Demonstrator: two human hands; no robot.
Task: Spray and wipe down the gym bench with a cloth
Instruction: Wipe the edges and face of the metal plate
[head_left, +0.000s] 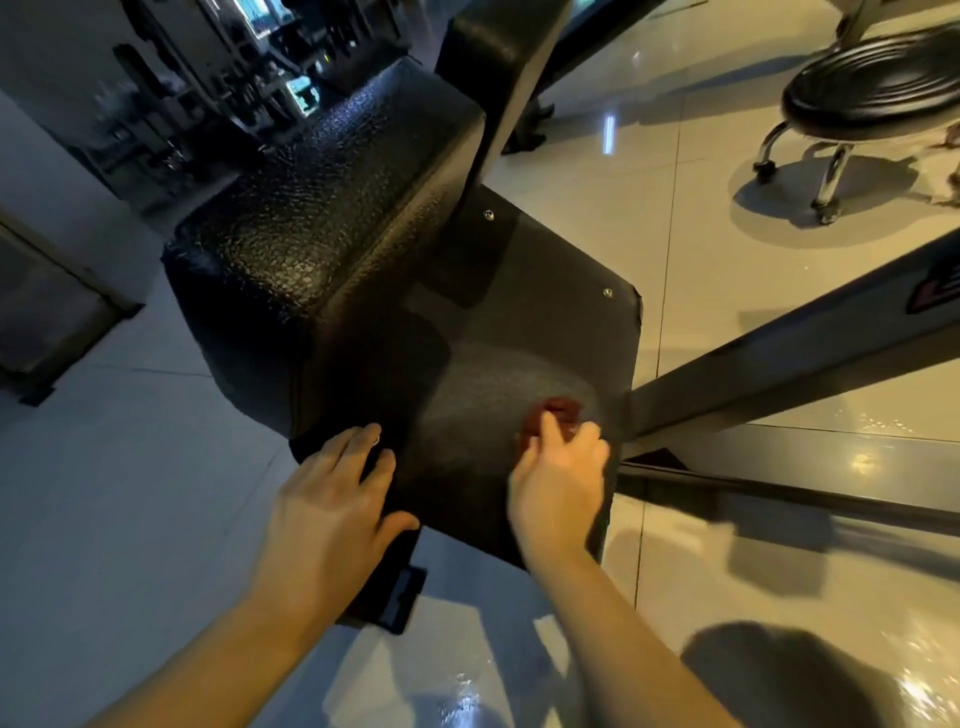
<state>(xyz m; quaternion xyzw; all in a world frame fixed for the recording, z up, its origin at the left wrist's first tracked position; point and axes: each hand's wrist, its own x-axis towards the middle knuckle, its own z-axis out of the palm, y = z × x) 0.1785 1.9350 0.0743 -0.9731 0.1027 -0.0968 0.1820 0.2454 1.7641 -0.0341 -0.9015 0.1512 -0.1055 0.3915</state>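
Your right hand (558, 480) pinches the dark red cloth (553, 415) against the bench's black panel (545, 291); fingers curled | your left hand (332, 512) rests flat on the panel's near-left edge; fingers spread

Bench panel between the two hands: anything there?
Head view: only bare bench panel between left hand and right hand, which grips the red cloth.

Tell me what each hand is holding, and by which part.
The right hand grips the dark red cloth by its near end, against the bench seat. The left hand holds nothing; it rests flat on the seat's edge.
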